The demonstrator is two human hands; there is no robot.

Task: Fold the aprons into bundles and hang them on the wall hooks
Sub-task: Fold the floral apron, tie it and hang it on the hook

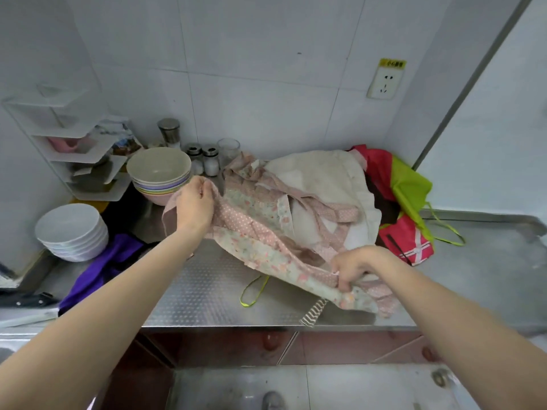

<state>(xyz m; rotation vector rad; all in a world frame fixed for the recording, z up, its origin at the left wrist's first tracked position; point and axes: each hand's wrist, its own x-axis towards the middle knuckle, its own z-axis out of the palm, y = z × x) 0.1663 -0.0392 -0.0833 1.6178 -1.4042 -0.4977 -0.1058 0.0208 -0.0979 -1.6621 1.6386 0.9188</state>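
A pink floral apron [260,229] with polka-dot trim lies stretched across the steel counter [207,294]. My left hand [194,204] grips one end of it near the stacked bowls. My right hand [353,266] pinches the other end near the counter's front edge. A cream apron [328,176] lies crumpled behind it. Further right sits a red and lime-green apron [405,196], its lime strap [254,291] trailing under the floral one. A purple apron [97,270] lies at the left. No wall hooks show.
Stacked coloured bowls [159,173] and white bowls [72,232] stand at the left, with shakers [204,159] and a glass [228,149] by the wall. A white corner shelf [74,149] fills the left corner. A socket [384,82] is on the tiled wall.
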